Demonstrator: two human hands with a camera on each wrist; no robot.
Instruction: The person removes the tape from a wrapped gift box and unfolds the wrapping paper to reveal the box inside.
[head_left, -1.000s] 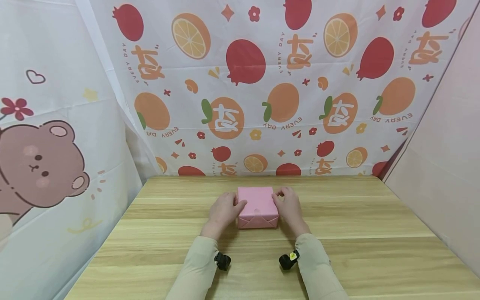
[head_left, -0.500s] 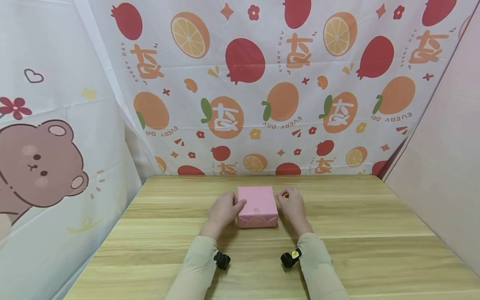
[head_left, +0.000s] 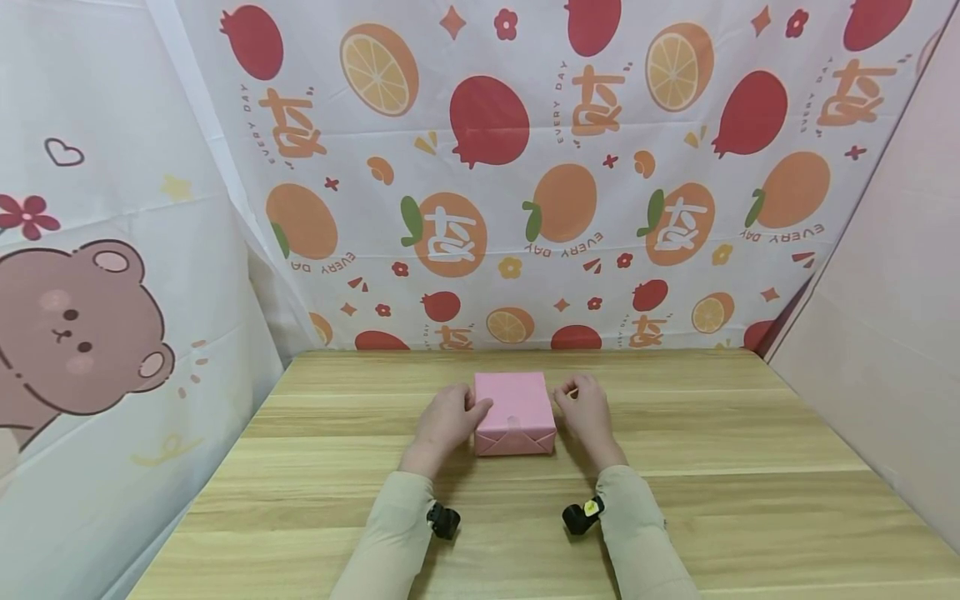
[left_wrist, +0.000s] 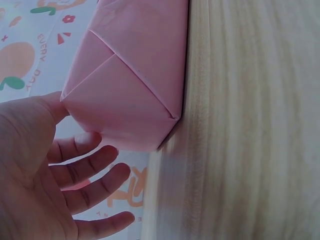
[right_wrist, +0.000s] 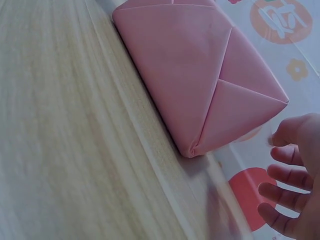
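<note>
A box wrapped in pink paper (head_left: pixel 513 410) sits on the wooden table, its front end folded into triangular flaps and a small tape piece at the front top edge. My left hand (head_left: pixel 447 417) is at its left side, the thumb resting on the top edge. In the left wrist view, the other fingers of my left hand (left_wrist: pixel 65 170) are spread and loosely bent beside the box wall. To the right of the box is my right hand (head_left: pixel 587 412), a little apart from it. Its fingers curl loosely with nothing between them in the right wrist view, near the box's top corner.
The wood-grain table (head_left: pixel 712 517) ends at the back against a fruit-print cloth (head_left: pixel 491 121). A white cloth with a bear print (head_left: pixel 82 325) hangs at the left, and a plain pale cloth (head_left: pixel 885 333) at the right. Small black cameras (head_left: pixel 444 521) are strapped to both wrists.
My right hand has come off the box's right edge and moved slightly right. The left hand has kept its place, and the box stays where it was.
</note>
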